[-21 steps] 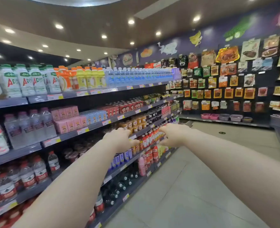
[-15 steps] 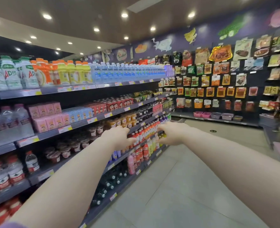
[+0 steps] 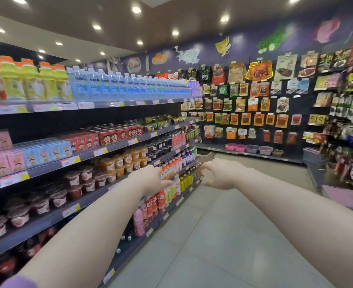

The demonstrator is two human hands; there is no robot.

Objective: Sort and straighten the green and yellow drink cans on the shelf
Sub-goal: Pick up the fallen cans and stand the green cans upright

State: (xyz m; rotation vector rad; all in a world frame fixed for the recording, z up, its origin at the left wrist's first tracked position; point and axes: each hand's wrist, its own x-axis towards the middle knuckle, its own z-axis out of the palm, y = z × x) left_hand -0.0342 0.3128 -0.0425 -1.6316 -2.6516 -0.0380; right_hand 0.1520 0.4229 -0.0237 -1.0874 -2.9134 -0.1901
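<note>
Head view: I see left hand point(image 3: 150, 178) and right hand point(image 3: 218, 173) held out over the aisle, fingers loose, gripping nothing. Far along the second shelf point(image 3: 117, 146) lie the green and yellow cans point(image 3: 158, 123), some tipped over, well apart from both hands.

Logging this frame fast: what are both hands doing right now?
Left hand: open, holding nothing.
Right hand: open, fingers loosely curved, holding nothing.
</note>
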